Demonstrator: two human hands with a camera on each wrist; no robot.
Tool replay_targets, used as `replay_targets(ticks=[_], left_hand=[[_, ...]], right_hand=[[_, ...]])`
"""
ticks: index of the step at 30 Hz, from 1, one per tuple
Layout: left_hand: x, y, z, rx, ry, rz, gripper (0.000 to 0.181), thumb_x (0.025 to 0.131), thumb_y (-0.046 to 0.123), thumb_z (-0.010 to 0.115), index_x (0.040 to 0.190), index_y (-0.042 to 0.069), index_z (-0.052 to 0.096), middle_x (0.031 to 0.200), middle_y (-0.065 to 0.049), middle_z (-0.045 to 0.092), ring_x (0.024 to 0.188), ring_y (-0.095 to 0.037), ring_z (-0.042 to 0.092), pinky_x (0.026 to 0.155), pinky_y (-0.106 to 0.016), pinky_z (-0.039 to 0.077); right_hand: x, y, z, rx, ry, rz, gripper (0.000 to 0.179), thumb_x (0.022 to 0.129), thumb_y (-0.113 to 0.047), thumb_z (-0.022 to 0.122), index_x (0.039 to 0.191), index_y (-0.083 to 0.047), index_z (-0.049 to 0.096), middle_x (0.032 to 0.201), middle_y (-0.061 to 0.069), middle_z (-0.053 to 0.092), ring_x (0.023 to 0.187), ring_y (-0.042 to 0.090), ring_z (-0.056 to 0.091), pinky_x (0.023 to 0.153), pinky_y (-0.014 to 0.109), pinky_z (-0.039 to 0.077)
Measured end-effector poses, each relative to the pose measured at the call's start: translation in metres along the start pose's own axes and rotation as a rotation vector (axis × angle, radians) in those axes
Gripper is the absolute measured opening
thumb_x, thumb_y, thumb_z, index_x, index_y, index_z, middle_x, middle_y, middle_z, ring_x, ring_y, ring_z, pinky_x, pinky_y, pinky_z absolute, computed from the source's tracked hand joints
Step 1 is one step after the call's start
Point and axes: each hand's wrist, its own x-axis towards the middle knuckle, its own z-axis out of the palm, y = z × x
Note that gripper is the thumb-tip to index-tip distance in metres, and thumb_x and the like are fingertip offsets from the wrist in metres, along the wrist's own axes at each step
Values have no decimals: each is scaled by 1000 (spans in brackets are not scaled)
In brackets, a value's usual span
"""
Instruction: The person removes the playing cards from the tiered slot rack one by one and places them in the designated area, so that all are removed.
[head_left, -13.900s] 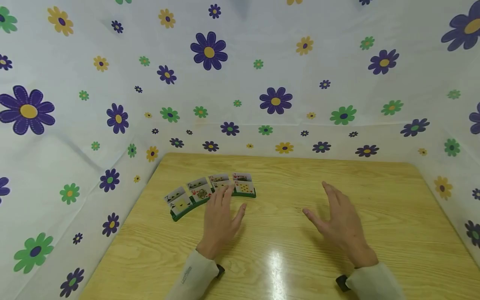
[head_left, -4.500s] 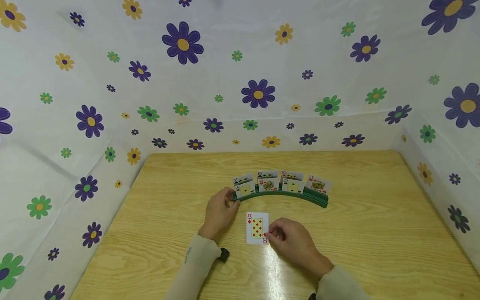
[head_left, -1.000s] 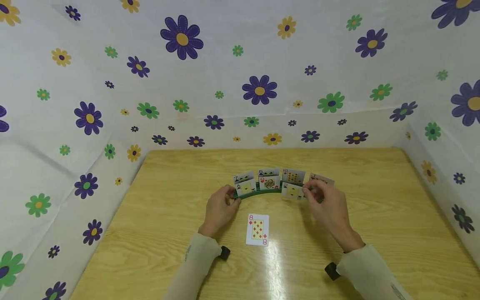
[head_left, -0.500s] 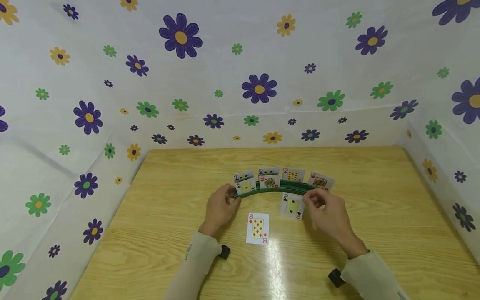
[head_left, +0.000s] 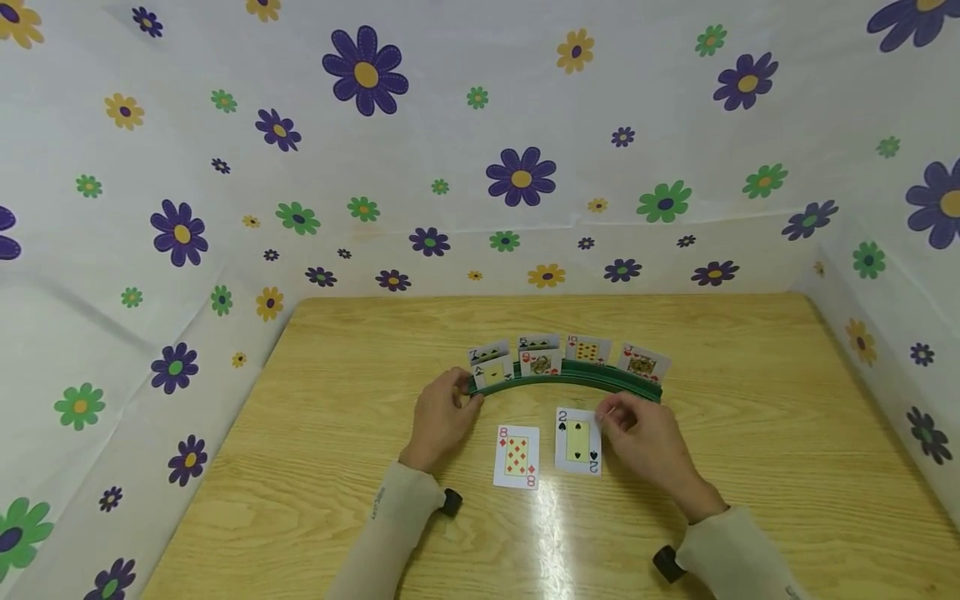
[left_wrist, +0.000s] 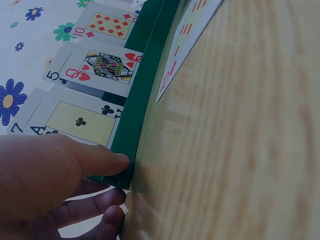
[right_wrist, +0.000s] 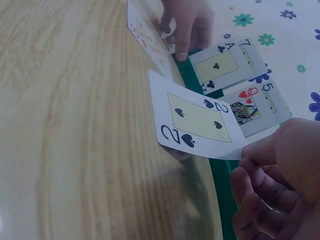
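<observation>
My left hand [head_left: 440, 417] grips the left end of a curved green card holder [head_left: 577, 375], its thumb on the front edge in the left wrist view. Between thumb and fingertips, my right hand [head_left: 651, 442] pinches the two of spades [head_left: 578, 442] by its edge. In the right wrist view that two of spades [right_wrist: 197, 117] is tilted, with part of it above the table. The eight of diamonds [head_left: 517, 457] lies face up to its left. Standing in the holder are the ace of clubs [head_left: 492, 374], queen of hearts [head_left: 540, 363], ten of diamonds [head_left: 587, 349] and a jack [head_left: 642, 362].
Behind the ace stands a seven [head_left: 489, 352], and behind the queen a five [head_left: 537, 342], both partly covered. The wooden table [head_left: 360, 342] carries everything. A white flowered cloth [head_left: 450, 150] rises at its back and sides.
Earlier, the right hand laid down the eight of diamonds. Over the last second it has drawn the two of spades out of the holder's front row, toward me. The left hand stays put.
</observation>
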Motion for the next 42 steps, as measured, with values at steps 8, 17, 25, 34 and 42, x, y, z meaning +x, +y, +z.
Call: replay_targets(ticks=[8, 17, 25, 34, 42], left_hand=[[1, 0, -1, -2, 5, 8, 26, 98, 16, 82, 121, 7, 73, 104, -9, 75, 69, -8, 51, 65, -24, 40], [0, 1, -1, -6, -2, 5, 26, 99, 16, 81, 122, 7, 72, 105, -10, 75, 70, -9, 51, 66, -24, 39], [1, 0, 0, 8, 4, 7, 27, 99, 17, 82, 122, 7, 73, 105, -9, 76, 70, -8, 51, 64, -23, 39], [0, 0, 0, 15, 0, -10, 27, 99, 17, 82, 122, 8, 73, 106, -9, 75, 71, -9, 51, 65, -23, 39], [1, 0, 0, 16, 3, 0, 26, 99, 17, 82, 122, 7, 73, 105, -9, 75, 71, -9, 52, 65, -23, 39]], right_hand=[[1, 5, 14, -104, -12, -39, 4, 101, -8, 74, 102, -8, 77, 78, -1, 65, 70, 12, 53, 63, 23, 42], [2, 1, 22, -165, -30, -28, 6, 99, -13, 74, 96, -9, 75, 74, -4, 62, 66, 11, 51, 61, 23, 39], [3, -1, 27, -170, -56, 4, 5, 98, -11, 74, 95, -9, 75, 73, -2, 62, 66, 12, 52, 61, 25, 39], [4, -4, 34, -202, -50, 43, 6, 97, -13, 74, 92, -11, 74, 72, -2, 62, 65, 13, 52, 59, 26, 38], [7, -7, 38, -202, -54, 36, 7, 98, -14, 75, 92, -11, 75, 72, -2, 62, 66, 12, 52, 60, 25, 38]])
